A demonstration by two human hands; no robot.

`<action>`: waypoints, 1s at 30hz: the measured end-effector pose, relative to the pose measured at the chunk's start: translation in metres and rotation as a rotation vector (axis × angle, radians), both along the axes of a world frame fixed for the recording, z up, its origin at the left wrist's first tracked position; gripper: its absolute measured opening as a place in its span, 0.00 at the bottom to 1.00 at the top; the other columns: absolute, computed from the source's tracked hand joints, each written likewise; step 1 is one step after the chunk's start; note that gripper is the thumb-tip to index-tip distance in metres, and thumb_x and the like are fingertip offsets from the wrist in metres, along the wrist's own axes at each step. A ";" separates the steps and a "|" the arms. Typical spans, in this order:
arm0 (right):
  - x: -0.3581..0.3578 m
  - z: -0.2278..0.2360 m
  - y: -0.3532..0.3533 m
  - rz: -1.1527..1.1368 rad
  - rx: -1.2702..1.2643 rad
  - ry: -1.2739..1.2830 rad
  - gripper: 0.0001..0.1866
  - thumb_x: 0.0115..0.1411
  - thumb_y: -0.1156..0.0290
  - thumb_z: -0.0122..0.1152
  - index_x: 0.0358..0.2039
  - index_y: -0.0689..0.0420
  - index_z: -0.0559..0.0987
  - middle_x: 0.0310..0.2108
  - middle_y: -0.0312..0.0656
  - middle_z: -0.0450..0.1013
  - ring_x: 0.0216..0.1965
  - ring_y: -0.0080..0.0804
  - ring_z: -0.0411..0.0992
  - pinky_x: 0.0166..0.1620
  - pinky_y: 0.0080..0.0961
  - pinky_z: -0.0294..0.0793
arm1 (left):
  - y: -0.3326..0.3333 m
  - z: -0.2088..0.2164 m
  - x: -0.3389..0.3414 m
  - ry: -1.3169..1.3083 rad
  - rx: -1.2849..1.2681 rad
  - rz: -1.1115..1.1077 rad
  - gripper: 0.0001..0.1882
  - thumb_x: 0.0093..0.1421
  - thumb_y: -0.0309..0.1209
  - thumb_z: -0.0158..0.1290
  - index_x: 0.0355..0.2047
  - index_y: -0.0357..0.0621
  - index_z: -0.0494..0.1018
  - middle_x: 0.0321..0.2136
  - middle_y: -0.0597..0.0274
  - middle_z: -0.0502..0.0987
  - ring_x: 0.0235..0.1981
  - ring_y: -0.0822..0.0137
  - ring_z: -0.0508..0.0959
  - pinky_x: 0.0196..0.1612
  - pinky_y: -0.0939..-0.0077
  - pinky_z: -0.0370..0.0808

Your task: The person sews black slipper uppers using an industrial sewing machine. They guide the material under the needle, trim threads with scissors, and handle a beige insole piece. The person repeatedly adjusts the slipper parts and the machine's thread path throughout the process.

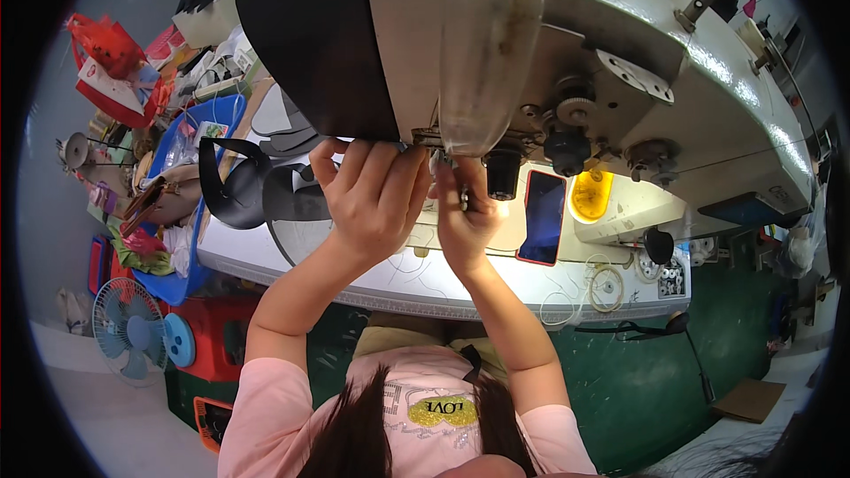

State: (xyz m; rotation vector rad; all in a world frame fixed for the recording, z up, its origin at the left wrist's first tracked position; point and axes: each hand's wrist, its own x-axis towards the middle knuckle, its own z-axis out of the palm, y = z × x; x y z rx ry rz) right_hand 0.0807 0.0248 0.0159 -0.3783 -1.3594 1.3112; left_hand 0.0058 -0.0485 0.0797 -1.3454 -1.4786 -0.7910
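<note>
Left hand (pixel 372 195) fingers bent, tips up at the sewing machine (pixel 412 44) head's underside, centre of counter (pixel 252 257); can't tell its grip; right hand (pixel 469 221) just right of it, fingers partly curled, small metallic bit (pixel 464 198) at them, hold unclear; black curved pieces (pixel 243 190) left; dark-screened phone (pixel 543 217), yellow dish (pixel 591 194) right.

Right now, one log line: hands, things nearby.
left hand: at sewing machine, grip unclear; right hand: alongside, grip unclear; phone: right of hands; curved black piece: left of hands
</note>
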 end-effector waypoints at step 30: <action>0.027 -0.043 0.038 0.015 0.123 -0.235 0.06 0.56 0.79 0.56 0.36 0.60 0.77 0.18 0.30 0.67 0.17 0.11 0.62 0.20 0.11 0.60 | 0.032 -0.060 0.020 -0.853 0.312 -0.290 0.04 0.51 0.20 0.56 0.28 0.39 0.74 0.38 0.58 0.69 0.44 0.65 0.65 0.46 0.73 0.62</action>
